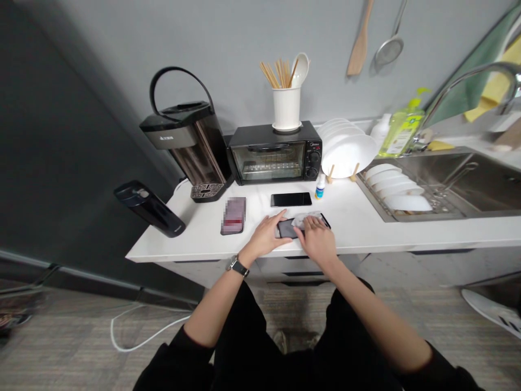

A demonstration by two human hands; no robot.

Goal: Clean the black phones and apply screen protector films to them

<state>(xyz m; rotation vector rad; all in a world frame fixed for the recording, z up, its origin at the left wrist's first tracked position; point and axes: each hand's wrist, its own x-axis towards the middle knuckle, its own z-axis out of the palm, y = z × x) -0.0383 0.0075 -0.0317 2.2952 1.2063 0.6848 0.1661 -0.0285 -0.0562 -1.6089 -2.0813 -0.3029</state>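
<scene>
We observe a phone (287, 229) lying in front of the oven (271, 157); the left hand (266, 234) grips one end between thumb and fingers, the right hand (319, 240) clasps a tissue (300, 220) against its face. We note a second phone (291, 199) nearer the oven.

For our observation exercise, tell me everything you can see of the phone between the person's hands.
The phone is a thin, dark, rectangular slab with a smooth-looking gray surface and a black right end. It lies flat near the front edge of the white countertop, long side running left to right. The left hand spans its left end; a crumpled white tissue under the right hand covers part of its right half. Which face is up is unclear.
</scene>
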